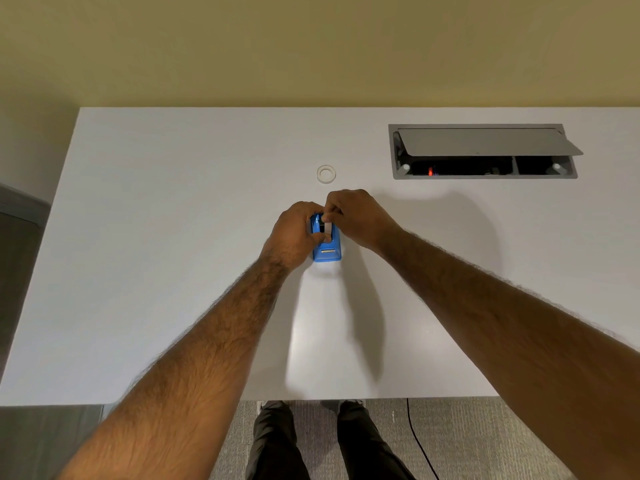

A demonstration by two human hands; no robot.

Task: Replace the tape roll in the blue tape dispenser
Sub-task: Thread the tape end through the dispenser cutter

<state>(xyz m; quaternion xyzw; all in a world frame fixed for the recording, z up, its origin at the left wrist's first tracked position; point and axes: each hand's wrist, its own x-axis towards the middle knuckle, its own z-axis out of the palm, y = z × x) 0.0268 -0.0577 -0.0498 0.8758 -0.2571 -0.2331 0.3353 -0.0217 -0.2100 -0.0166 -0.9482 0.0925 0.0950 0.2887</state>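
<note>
Gripping the blue tape dispenser [327, 249] just above the centre of the frame, the left hand [294, 233] is wrapped around its left side, thumb laid across the top. The right hand [356, 218] is brought in from the right, its fingertips [330, 213] pinched on a small white and dark part at the dispenser's far end; what exactly is pinched cannot be told. The dispenser is stood on a white table [173, 271], its nearer end left uncovered. A clear tape roll [326, 174] is seen lying flat on the table just above the hands, apart from them. In the upper right of the frame, a grey cable hatch [485, 150] is set into the table, its lid propped open. At the bottom centre, dark trousers [277, 445] and a black cable [420, 448] are seen over grey carpet.
</note>
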